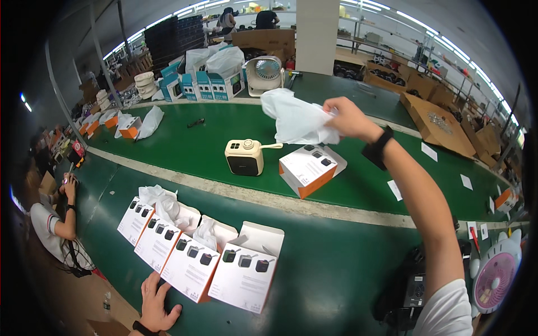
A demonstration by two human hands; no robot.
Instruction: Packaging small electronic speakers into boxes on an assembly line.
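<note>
My right hand (348, 117) is raised over the green conveyor belt (190, 151) and grips a crumpled white plastic bag (295, 117). Below the bag stand a small cream cube-shaped device (244, 157) and a closed white-and-orange box (308, 169). My left hand (155, 302) rests flat on the near green table, its fingers touching the edge of a row of several open white-and-orange boxes (193, 257). Some of those boxes hold white bags (168, 206). A black band sits on each wrist.
A person (56, 218) sits at the far left. Blue-and-white boxes (207, 84) and a small white fan (265, 73) stand beyond the belt. Cardboard cartons (440, 123) lie at the right. A pink fan (496, 280) and a black device (409, 291) sit at the lower right.
</note>
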